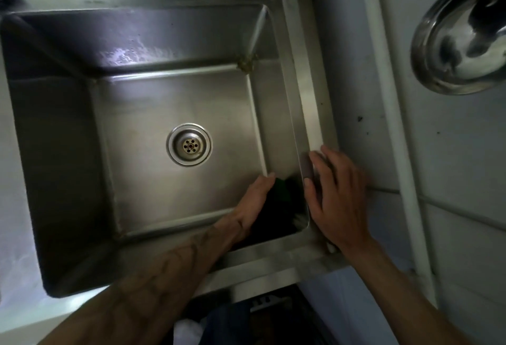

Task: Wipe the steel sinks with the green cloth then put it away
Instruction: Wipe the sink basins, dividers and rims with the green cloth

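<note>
- Our left hand (256, 196) reaches down into the sink (54, 152), at its near right corner.
- Its fingers look straight and press the cloth (282, 185) against the right wall; they do not clutch it, as far as we can see.
- The cloth lies between our two hands, low on that wall. It is mostly in shadow, with a little green showing just past the left fingertips.
- Our right hand (336, 194) rests flat and relaxed on the right rim, fingers spread, fingertips over the inner edge just above the cloth. It holds nothing.
- The drain (189, 144) sits mid-floor, well apart from the cloth.
</note>
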Demonstrator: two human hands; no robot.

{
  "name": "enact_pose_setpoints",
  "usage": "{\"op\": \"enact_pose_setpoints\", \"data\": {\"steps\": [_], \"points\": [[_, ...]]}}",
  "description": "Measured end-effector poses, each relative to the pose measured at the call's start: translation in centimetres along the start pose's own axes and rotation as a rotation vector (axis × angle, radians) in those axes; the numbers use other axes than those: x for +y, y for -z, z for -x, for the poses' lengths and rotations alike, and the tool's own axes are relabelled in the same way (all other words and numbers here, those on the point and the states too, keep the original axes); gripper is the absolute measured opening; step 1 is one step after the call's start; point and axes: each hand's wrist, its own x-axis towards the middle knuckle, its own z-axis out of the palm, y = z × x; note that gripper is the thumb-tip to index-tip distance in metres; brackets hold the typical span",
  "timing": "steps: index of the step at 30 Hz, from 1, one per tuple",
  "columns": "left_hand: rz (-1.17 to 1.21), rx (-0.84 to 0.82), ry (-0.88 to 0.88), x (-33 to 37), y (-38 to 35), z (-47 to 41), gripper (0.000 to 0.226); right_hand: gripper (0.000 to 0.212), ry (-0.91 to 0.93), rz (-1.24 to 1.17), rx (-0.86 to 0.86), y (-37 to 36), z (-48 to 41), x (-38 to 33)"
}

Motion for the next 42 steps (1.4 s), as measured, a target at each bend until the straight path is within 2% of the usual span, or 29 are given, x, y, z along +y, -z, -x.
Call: {"op": "enact_pose_setpoints", "data": {"steps": [1, 2, 4, 8, 11, 13, 15, 17, 19, 22, 23, 24, 26, 28, 30, 33, 35, 38, 41, 42], "points": [[-0.090, 0.026, 0.013, 0.3, -0.5, -0.3, 0.066, 0.051, 0.000, 0.005, 0.001, 0.0, 0.0, 0.0], [-0.218, 0.027, -0.004, 0.7, -1.1, -0.5, 0.063, 0.051, 0.002, 0.013, -0.002, 0.0, -0.1, -0.1], [-0.360, 0.059, -0.010, 1.4, -1.9, -0.8, 0.045, 0.052, 0.011, 0.027, -0.011, 0.0, -0.2, -0.1], [-0.189, 0.115, -0.010, 1.8, -1.3, -1.9, 0.025, 0.055, -0.006, 0.009, 0.001, 0.0, -0.3, -0.2], [-0.099, 0.114, -0.051, 1.6, -1.8, 0.6, 0.027, 0.054, -0.037, -0.016, 0.025, 0.2, -0.4, -0.2], [-0.026, 0.099, -0.064, 1.5, -2.3, 2.0, 0.041, 0.053, -0.036, -0.034, 0.020, 0.2, -0.4, -0.2], [0.021, 0.094, -0.030, 1.5, -2.8, 1.7, 0.069, 0.052, -0.034, -0.043, 0.017, 0.2, -0.4, -0.2], [-0.109, 0.114, 0.042, 1.6, -3.5, 0.5, 0.091, 0.051, -0.029, -0.039, 0.022, 0.1, -0.4, -0.2], [-0.161, 0.202, 0.113, 1.6, -4.2, -0.5, 0.095, 0.051, -0.029, -0.037, 0.026, 0.1, -0.4, -0.1], [-0.067, 0.294, 0.050, 1.1, -4.6, -1.5, 0.126, 0.052, -0.026, -0.032, 0.025, 0.1, -0.3, -0.1], [-0.034, 0.324, 0.015, 1.1, -4.7, -1.3, 0.127, 0.052, -0.028, -0.034, 0.024, 0.1, -0.3, -0.1], [-0.025, 0.350, -0.021, 1.4, -5.1, -0.5, 0.116, 0.051, -0.031, -0.036, 0.023, 0.1, -0.3, -0.1], [-0.020, 0.395, -0.099, 3.1, -5.9, 1.3, 0.078, 0.050, -0.038, -0.036, 0.025, 0.0, -0.3, -0.1], [0.014, 0.446, -0.166, 3.4, -6.1, 1.5, 0.059, 0.051, -0.039, -0.035, 0.019, -0.1, -0.3, -0.1], [0.033, 0.482, -0.176, 3.3, -6.1, 0.8, 0.057, 0.052, -0.036, -0.030, 0.016, -0.1, -0.3, 0.0], [0.043, 0.485, 0.040, 2.2, -6.0, -1.5, 0.073, 0.058, -0.047, -0.033, 0.007, 0.0, -0.4, -0.1], [0.065, 0.477, 0.088, 2.1, -6.0, -1.6, 0.077, 0.062, -0.065, -0.040, 0.001, 0.0, -0.5, -0.2], [0.069, 0.471, -0.051, 3.6, -6.1, -0.1, 0.068, 0.065, -0.087, -0.071, -0.014, 0.0, -0.7, -0.1], [0.181, 0.484, -0.225, 4.9, -6.5, 0.2, 0.050, 0.062, -0.081, -0.083, 0.000, -0.1, -0.8, -0.1], [0.209, 0.496, -0.259, 5.0, -6.7, 0.1, 0.052, 0.059, -0.084, -0.083, 0.010, -0.1, -0.9, 0.0]]}}
